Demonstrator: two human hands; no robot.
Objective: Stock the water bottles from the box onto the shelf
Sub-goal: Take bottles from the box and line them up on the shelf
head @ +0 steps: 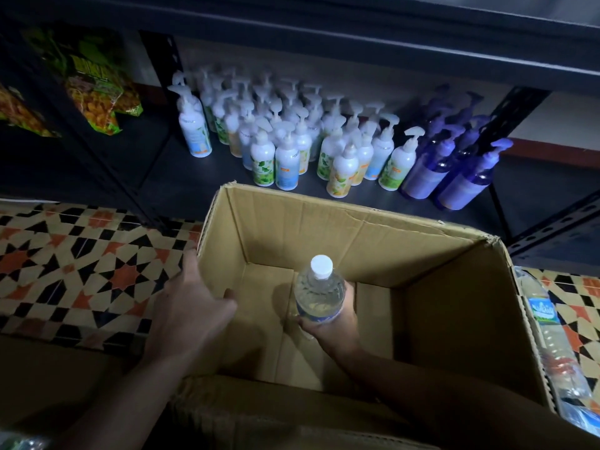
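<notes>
Right hand: my right hand (334, 326) is down inside the box, fingers and thumb wrapped round the lower body of the bottle, gripping it from the right and from under.
Bottle: the bottle (319, 293) is upright in that grip, white cap pointing up at me, clear body, blue label band just above my fingers. It is inside the box, near the middle. Whether its base touches the bottom, I cannot tell.
Box: the box (357, 232) is open cardboard, flaps out, standing on the floor right up against the shelf. I see no other bottle inside it, only the bare seams of the bottom.
Left hand: my left hand (191, 306) straddles the box's left wall, thumb inside, fingers down the outside, pinching the cardboard between them.
Shelf: the shelf (201, 186) is dark metal and low, just beyond the box's far wall.
On the shelf: a crowd of white pump bottles (285, 157) stands behind the box, and purple bottles (454, 177) sit at their right.
Left bay: snack bags (94, 86), green and yellow, blurred.
Floor: the floor (81, 254) is patterned tile, black, orange and cream.
Right of box: a wrapped pack (552, 336) of water bottles lies against the box's right wall.
</notes>
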